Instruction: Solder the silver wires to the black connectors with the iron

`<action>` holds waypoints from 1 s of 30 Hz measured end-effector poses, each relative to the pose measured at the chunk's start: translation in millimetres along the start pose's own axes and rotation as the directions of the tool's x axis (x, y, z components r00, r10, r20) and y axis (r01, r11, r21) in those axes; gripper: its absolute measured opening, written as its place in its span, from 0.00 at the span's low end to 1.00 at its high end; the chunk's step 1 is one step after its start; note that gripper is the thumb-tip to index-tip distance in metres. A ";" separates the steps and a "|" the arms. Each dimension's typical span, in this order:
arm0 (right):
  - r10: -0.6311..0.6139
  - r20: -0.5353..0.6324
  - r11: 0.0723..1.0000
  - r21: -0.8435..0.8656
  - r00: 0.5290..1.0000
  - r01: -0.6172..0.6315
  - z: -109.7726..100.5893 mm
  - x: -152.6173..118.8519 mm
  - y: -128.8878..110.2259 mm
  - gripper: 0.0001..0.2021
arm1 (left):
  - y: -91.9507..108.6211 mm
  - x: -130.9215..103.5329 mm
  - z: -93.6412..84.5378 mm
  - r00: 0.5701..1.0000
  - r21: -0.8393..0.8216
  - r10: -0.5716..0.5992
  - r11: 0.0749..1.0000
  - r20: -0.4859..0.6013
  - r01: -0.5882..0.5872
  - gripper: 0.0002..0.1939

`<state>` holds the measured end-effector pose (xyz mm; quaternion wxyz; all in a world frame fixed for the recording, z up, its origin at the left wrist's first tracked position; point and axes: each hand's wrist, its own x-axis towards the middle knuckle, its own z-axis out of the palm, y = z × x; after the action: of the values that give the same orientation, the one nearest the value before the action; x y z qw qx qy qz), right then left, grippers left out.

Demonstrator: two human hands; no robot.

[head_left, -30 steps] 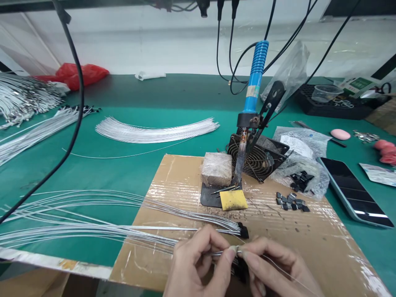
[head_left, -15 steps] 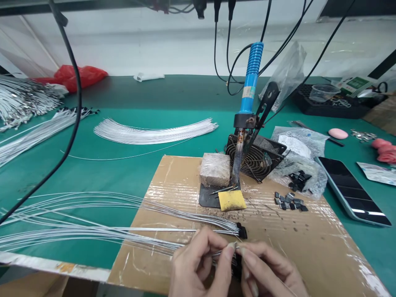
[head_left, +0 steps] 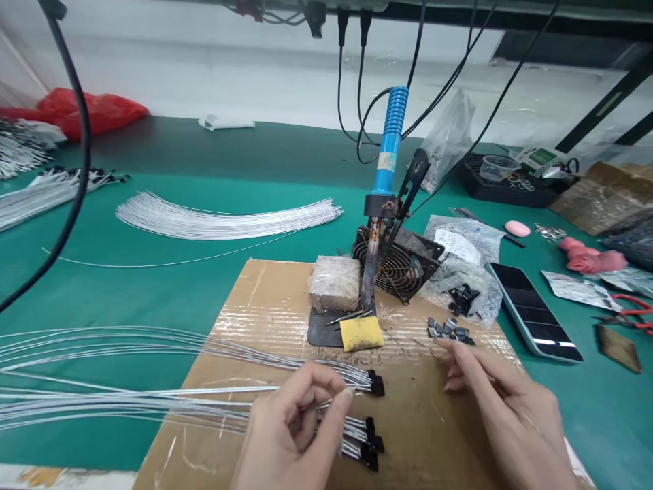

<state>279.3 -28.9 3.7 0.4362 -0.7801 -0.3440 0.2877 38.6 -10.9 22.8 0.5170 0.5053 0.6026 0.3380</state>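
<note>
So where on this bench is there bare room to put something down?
Bare cardboard lies left of the brick, and open green mat between the curved wire bundle and the wires by the left hand. It is crowded around the soldering iron, fan, black clips and phone.

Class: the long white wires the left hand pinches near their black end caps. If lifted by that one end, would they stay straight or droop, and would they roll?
The wires would likely droop: they are thin, long and already curve across the table. The left hand pinches several together, so they seem light. Loose on the cardboard, they might fan apart.
</note>
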 end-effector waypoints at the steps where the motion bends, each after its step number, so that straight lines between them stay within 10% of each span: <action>1: -0.039 -0.023 0.995 -0.092 0.999 0.037 -3.6 10.0 -0.4 0.22 | 2.4 1.2 -0.9 1.000 0.012 0.000 1.000 0.014 0.000 0.14; 8: -0.282 0.024 0.855 -0.447 0.959 0.263 8.0 45.0 -5.6 0.19 | 16.7 4.4 -1.5 0.998 -0.020 -0.032 0.999 0.059 0.033 0.14; 18: -0.480 0.049 0.736 -0.521 0.876 0.432 12.1 35.3 2.5 0.18 | 11.5 4.9 0.3 0.999 -0.042 -0.035 0.998 0.031 0.036 0.12; 30: -0.323 -0.055 0.911 -0.288 0.945 0.294 3.5 7.4 3.1 0.15 | 28.1 6.9 -0.7 0.996 -0.027 -0.094 0.995 0.010 0.094 0.11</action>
<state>282.0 -22.6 -1.7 0.3802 -0.7825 -0.4771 0.1246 45.5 3.1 47.1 0.5419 0.4708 0.6187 0.3192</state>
